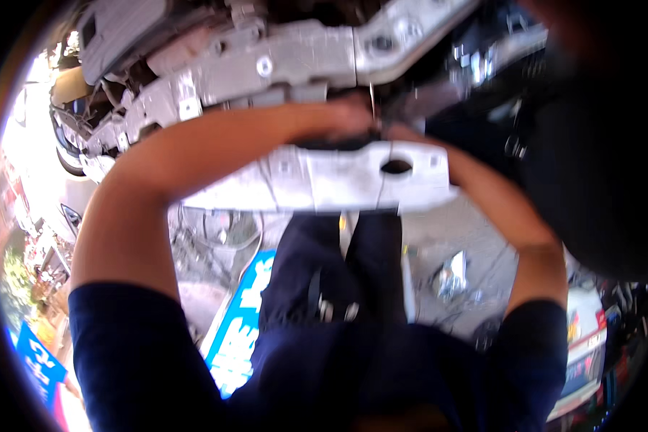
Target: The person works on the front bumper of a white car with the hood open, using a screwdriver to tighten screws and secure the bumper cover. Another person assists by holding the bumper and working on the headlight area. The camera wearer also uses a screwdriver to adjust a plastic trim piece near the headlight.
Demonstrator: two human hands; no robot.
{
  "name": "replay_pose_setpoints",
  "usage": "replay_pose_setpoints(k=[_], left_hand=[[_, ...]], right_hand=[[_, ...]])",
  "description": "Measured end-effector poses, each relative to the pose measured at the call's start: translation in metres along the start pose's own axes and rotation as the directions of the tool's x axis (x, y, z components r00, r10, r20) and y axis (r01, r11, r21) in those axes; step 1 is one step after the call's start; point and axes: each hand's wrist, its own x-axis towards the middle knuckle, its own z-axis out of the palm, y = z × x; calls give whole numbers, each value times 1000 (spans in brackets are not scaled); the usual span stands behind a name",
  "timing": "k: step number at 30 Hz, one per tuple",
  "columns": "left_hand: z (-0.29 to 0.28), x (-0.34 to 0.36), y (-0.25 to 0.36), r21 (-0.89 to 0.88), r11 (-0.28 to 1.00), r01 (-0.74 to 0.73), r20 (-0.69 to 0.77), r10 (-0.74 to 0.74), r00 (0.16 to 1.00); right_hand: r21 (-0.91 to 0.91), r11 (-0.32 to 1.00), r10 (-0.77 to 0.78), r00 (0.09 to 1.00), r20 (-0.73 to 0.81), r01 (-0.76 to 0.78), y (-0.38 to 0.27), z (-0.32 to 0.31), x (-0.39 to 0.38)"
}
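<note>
Left hand (349,117) and right hand (405,132) lie between 2 beams (345,180) (a signboard (239,324) left of the legs (376,263)).

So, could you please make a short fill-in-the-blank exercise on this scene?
1. The sign beside the dark trousers is ____ with white letters.
2. The hole sits in the ____ (left/right) half of the pale metal panel.
3. In the picture, the left hand appears ____ (above/below) that panel.

Missing words: blue; right; above.

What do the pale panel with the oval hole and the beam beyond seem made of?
Pale panel: probably satin silver sheet metal, from glare and fold-like lines, though blur leaves plastic possible. Beam: likely metal, dull silver, from its patchy sheen.
</note>
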Motion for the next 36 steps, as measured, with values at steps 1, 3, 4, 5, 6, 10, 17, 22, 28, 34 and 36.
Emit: replay_pose_setpoints(k=[1, 3, 4, 5, 6, 10, 17, 22, 28, 34, 36], left_hand=[[0, -3, -15, -297, 922, 250, 156, -212, 965], [-2, -6, -12, -325, 930, 171, 78, -154, 985], [-2, -4, -13, -231, 960, 158, 64, -147, 987], [2, -7, -15, -229, 964, 134, 41, -128, 991], [8, -5, -5, -153, 980, 125, 7, -126, 992], [0, -20, 14, -139, 962, 237, -44, -245, 968], [0, 3, -20, -295, 948, 119, 35, -113, 993], [-1, -9, 4, -136, 975, 176, -18, -180, 983], [2, -10, -5, -277, 950, 145, 2, -150, 989], [1, -4, -12, -272, 953, 129, 31, -125, 992], [2, -6, -8, -269, 956, 121, 7, -123, 992]], right_hand=[[212, 953, 186, 971, 152, -215, -9, 18, -11], [-566, 824, 171, 947, 271, 13, -38, 8, -17], [-557, 830, 145, 950, 277, 36, -40, 10, -19], [-549, 833, 119, 952, 282, 59, -36, 12, -21], [-516, 856, 101, 967, 232, 34, -9, -10, -12], [-915, 400, 140, 983, 123, 58, -51, 23, -21], [-506, 863, 149, 956, 253, -1, -59, 22, -32], [-872, 489, 185, 977, 106, 3, -86, 38, -36], [-766, 641, 127, 979, 162, 44, -59, 22, -30], [-722, 692, 218, 951, 220, 8, -57, 15, -26], [-783, 623, 216, 960, 180, 6, -61, 17, -28]])
